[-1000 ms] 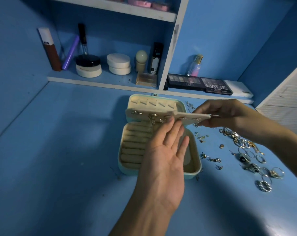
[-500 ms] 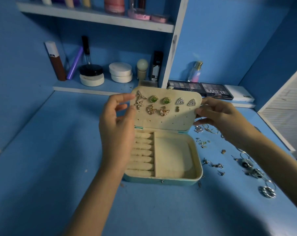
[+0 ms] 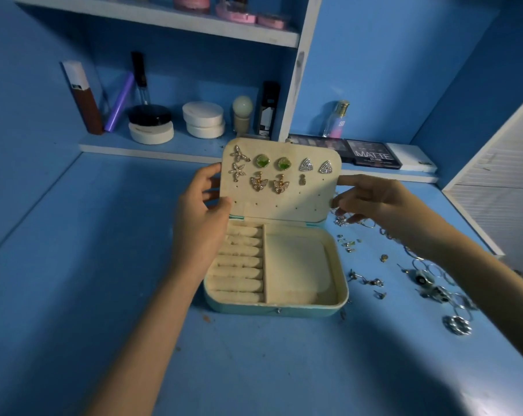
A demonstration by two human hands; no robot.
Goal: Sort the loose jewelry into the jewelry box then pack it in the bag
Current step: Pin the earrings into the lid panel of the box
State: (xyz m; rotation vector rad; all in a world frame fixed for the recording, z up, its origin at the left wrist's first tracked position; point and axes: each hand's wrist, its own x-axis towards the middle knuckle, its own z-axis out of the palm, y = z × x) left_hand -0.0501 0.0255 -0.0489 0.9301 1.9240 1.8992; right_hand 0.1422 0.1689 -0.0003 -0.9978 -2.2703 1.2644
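1. I see the left hand (image 3: 200,226) gripping the left edge of the earring panel (image 3: 281,205). Its fingers (image 3: 210,174) curl behind that edge and the thumb lies on the front.
2. The right hand (image 3: 377,202) takes the opposite edge, its fingers closed narrowly in a pinch on the panel's right side.
3. Between the two sets of fingers the panel stands upright and faces me, with earrings (image 3: 261,162) pinned across its upper rows.
4. Just below the fingers the jewelry box (image 3: 275,309) sits open on the counter (image 3: 104,280). The panel's lower edge meets the box's back rim.
5. Inside the box, the ring rolls (image 3: 239,265) lie beneath the left fingers, and the plain compartment (image 3: 296,265) lies toward the right fingers.
6. The loose jewelry (image 3: 428,280) is scattered on the counter below and outward of the right fingers, beside the box. Some small pieces lie near the box's right wall, and the rings (image 3: 458,324) lie farthest from the fingers.
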